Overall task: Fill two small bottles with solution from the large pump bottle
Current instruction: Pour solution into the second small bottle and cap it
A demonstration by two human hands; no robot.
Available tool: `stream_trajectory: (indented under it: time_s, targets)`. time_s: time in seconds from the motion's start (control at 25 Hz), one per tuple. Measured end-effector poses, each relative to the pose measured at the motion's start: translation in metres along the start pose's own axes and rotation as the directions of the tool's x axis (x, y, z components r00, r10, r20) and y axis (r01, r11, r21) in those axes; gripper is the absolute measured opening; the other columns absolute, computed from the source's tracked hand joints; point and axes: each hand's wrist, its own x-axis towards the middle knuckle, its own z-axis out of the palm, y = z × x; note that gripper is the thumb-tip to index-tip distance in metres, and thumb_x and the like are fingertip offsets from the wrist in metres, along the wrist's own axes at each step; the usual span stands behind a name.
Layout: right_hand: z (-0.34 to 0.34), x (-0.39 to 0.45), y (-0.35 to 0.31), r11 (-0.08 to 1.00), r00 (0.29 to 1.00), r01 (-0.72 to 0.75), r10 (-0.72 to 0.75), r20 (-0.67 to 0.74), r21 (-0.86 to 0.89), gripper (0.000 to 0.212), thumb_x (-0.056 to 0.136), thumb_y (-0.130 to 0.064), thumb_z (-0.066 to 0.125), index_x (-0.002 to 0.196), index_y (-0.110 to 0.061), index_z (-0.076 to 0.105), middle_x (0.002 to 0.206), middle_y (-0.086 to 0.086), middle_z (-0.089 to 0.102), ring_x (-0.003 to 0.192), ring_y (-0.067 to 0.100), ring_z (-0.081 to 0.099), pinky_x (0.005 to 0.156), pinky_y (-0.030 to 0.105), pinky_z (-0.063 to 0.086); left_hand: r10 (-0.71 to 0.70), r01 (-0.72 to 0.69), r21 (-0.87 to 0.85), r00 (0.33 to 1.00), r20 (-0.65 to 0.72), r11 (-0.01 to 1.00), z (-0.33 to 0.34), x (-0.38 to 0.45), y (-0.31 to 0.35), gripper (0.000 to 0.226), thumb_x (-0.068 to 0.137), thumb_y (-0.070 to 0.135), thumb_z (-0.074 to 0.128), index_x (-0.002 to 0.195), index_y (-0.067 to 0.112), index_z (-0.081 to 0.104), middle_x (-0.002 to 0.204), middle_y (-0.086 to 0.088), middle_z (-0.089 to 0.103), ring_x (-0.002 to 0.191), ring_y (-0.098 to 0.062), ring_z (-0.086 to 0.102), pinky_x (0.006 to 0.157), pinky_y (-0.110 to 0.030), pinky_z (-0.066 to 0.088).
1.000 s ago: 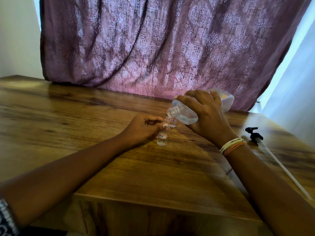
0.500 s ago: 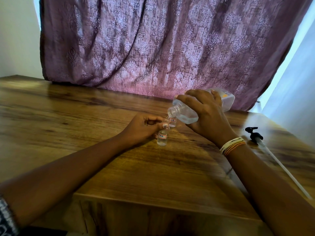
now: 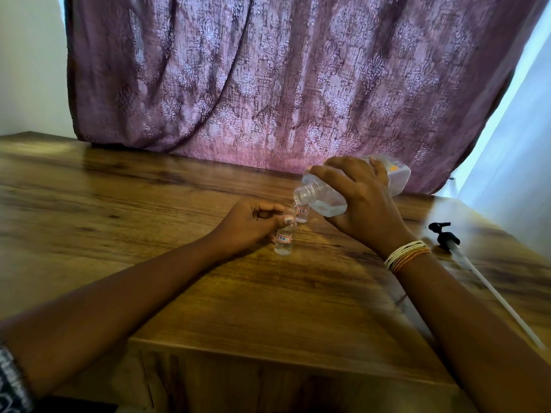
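My right hand (image 3: 362,204) grips the large clear bottle (image 3: 325,199), pump removed, tipped with its open neck pointing down and left. A thin stream of clear liquid falls from the neck towards the small bottles. My left hand (image 3: 250,223) pinches the neck of a small clear bottle (image 3: 283,240) with a white label, standing on the wooden table (image 3: 149,222). A second small labelled bottle (image 3: 301,214) stands just behind it, under the big bottle's neck. Which small bottle takes the stream I cannot tell.
The black pump head (image 3: 444,234) with its long white tube (image 3: 495,296) lies on the table at the right, near the edge. A purple patterned curtain (image 3: 268,79) hangs behind the table. The table's front edge is close to me.
Hardly anything differs. The large bottle stays tipped over the small bottles and both hands hold their positions.
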Motion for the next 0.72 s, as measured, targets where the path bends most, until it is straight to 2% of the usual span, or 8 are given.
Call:
stream_trajectory:
  time_s: [0.16,0.32,0.48,0.64,0.72]
  targets:
    - [0.0009,0.0005,-0.0001,1.0,1.0,-0.004,0.004,0.009,0.001,0.049,0.085,-0.049,0.063,0.129,-0.028,0.056,0.126,0.002,0.059,0.12,0.025,0.053,0.1,0.063,0.034,0.009,-0.009,-0.005,1.0,-0.013,1.0,-0.0002,0.0012,-0.0011,0.023,0.075,0.023,0.069,0.095,0.013,0.074,0.092,-0.008,0.076,0.087,-0.039,0.065,0.082,-0.062,0.051]
    - [0.0003,0.0007,-0.0005,1.0,1.0,-0.007,0.007,0.022,-0.004,0.052,0.083,-0.05,0.063,0.13,-0.028,0.056,0.127,0.002,0.059,0.121,0.025,0.053,0.101,0.062,0.034,0.027,-0.027,0.008,0.999,-0.017,1.0,-0.0008,0.0024,-0.0026,0.025,0.077,0.021,0.068,0.098,0.008,0.073,0.099,-0.017,0.074,0.094,-0.055,0.062,0.081,-0.064,0.05]
    - [-0.0003,0.0012,-0.0025,1.0,1.0,-0.02,0.02,0.02,0.016,0.054,0.081,-0.05,0.061,0.13,-0.028,0.056,0.126,0.001,0.059,0.121,0.024,0.053,0.099,0.06,0.036,0.017,-0.016,0.019,1.0,-0.014,1.0,-0.0028,0.0053,-0.0064,0.019,0.083,0.013,0.067,0.101,0.007,0.072,0.099,-0.015,0.075,0.089,-0.042,0.068,0.079,-0.057,0.054]
    - [-0.0018,0.002,-0.0043,0.995,0.999,-0.041,0.039,0.019,0.091,0.065,0.069,-0.051,0.061,0.13,-0.027,0.055,0.125,0.0,0.06,0.117,0.025,0.056,0.09,0.053,0.043,0.017,-0.017,0.009,1.0,-0.001,1.0,-0.0023,0.0053,-0.0055,0.016,0.081,0.015,0.068,0.096,0.015,0.073,0.089,-0.001,0.078,0.079,-0.02,0.071,0.067,-0.034,0.058]
    - [-0.0028,0.0029,-0.0054,0.987,0.999,-0.048,0.046,0.018,0.153,0.071,0.065,-0.05,0.065,0.13,-0.025,0.052,0.123,0.001,0.061,0.114,0.025,0.057,0.086,0.053,0.047,0.016,-0.016,0.013,1.0,-0.001,1.0,-0.002,0.0055,-0.005,0.015,0.084,0.01,0.066,0.094,0.017,0.073,0.086,0.003,0.078,0.076,-0.015,0.071,0.065,-0.03,0.058]
